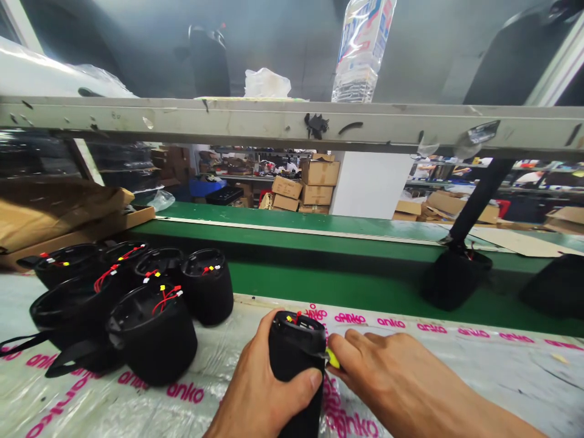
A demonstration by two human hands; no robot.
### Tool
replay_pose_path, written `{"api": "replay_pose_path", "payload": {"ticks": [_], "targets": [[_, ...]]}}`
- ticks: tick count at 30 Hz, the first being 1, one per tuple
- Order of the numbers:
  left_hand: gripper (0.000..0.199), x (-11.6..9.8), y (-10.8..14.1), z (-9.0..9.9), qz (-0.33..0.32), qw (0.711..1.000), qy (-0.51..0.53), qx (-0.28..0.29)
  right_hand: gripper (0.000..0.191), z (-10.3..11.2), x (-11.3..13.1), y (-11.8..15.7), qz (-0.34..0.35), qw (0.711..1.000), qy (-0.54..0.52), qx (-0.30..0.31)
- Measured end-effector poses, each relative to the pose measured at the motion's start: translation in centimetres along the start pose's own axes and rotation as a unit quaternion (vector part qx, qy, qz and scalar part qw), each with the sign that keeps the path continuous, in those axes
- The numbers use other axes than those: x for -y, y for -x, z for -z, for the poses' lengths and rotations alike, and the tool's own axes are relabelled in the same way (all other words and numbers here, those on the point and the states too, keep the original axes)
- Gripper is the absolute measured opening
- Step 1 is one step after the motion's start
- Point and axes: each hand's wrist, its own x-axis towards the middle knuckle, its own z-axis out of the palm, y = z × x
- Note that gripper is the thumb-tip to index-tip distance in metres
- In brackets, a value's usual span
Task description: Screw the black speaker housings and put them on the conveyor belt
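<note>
Black fabric covers the cylindrical housing [296, 365], which in the head view is the landmark, upright over the surface [219, 347]. Left hand [269, 383]: fingers curled around the housing's left side, thumb across its front. Right hand [369, 359], right of the housing: fingers closed on a yellow-handled tool [333, 358] at its rim. Left of the housing, black containers [152, 340] stand grouped.

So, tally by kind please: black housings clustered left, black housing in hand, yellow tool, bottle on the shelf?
Clustered black housings: 6
Held black housing: 1
Yellow tool: 1
Shelf bottle: 1
Total: 9
</note>
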Motion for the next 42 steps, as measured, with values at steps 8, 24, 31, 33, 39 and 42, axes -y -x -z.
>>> {"api": "replay_pose_path", "payload": {"ticks": [8, 24, 31, 33, 39, 42], "targets": [[0.058, 0.6, -0.3, -0.4, -0.013, 0.999, -0.036, -0.032, 0.036, -1.1, -0.4, 0.2, -0.003, 1.000, -0.018, -0.024], [0.084, 1.0, 0.2, 0.3, -0.009, 0.991, -0.070, -0.116, 0.039, -1.9, 1.3, -1.7, -0.161, 0.853, -0.467, -0.168], [0.090, 2.0, -0.3, 1.9, 0.013, 0.980, 0.183, 0.071, 0.024, -2.4, 0.5, -2.3, -0.187, 0.781, -0.578, -0.141], [0.079, 1.9, -0.8, 2.1, -0.010, 0.971, 0.204, 0.124, 0.026, -2.7, 0.3, -2.1, -0.189, 0.774, -0.591, -0.127], [0.056, 1.9, -1.1, 2.1, -0.042, 0.984, 0.151, 0.079, 0.024, -2.4, 0.5, -1.4, -0.196, 0.862, -0.445, -0.143], [0.057, 2.1, -1.0, 2.1, -0.040, 0.989, 0.130, 0.057, 0.017, -1.5, 0.6, -0.9, -0.149, 0.925, -0.321, -0.135]]}}
